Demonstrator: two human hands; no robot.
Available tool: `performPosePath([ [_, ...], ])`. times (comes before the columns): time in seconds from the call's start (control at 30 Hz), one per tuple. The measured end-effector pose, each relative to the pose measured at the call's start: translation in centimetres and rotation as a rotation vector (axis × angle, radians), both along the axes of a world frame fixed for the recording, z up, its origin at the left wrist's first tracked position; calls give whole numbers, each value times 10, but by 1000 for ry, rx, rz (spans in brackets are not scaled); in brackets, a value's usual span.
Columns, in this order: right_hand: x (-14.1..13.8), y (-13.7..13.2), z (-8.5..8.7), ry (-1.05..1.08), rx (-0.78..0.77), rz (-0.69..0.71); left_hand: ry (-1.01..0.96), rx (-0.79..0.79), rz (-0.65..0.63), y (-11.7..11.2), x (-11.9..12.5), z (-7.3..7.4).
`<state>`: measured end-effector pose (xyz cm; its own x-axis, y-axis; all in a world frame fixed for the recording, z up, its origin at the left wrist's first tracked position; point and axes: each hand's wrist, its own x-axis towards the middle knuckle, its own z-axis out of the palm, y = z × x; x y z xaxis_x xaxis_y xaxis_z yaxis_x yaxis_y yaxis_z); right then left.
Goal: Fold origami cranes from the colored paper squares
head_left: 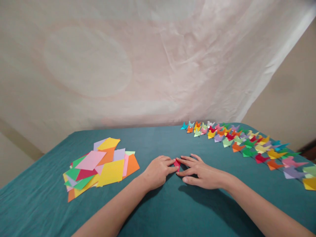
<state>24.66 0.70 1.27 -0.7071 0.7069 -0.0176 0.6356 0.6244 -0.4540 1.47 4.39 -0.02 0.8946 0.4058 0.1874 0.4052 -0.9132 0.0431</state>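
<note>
Both hands, left hand (159,171) and right hand (198,172), are pressing together on a small red paper (176,163) lying on the teal tablecloth (160,210).

Left of the grip, a loose pile of coloured paper squares (101,168); right and beyond, rows of folded paper birds (247,143); beneath, a teal tablecloth (172,141); behind, a creased white sheet (148,65).

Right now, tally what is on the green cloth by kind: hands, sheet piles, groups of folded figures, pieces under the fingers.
hands: 2 (left hand, right hand)
pile of flat sheets: 1
group of folded figures: 1
red piece at the fingertips: 1
total: 5
</note>
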Motion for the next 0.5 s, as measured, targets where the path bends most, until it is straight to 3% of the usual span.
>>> performPosePath([
  [0.1, 4, 4, -1, 58, -93, -20, 7, 1, -12, 0, -2, -1],
  [0.2, 4, 10, -6, 110, -126, -135, 9, -3, -11, 1, -3, -4],
  [0.3, 0, 13, -16, 98, -9, -217, 5, -11, -11, 3, -4, -7],
  [0.5, -10, 10, -30, -47, 247, -210, 16, -21, 2, 4, -4, -7],
])
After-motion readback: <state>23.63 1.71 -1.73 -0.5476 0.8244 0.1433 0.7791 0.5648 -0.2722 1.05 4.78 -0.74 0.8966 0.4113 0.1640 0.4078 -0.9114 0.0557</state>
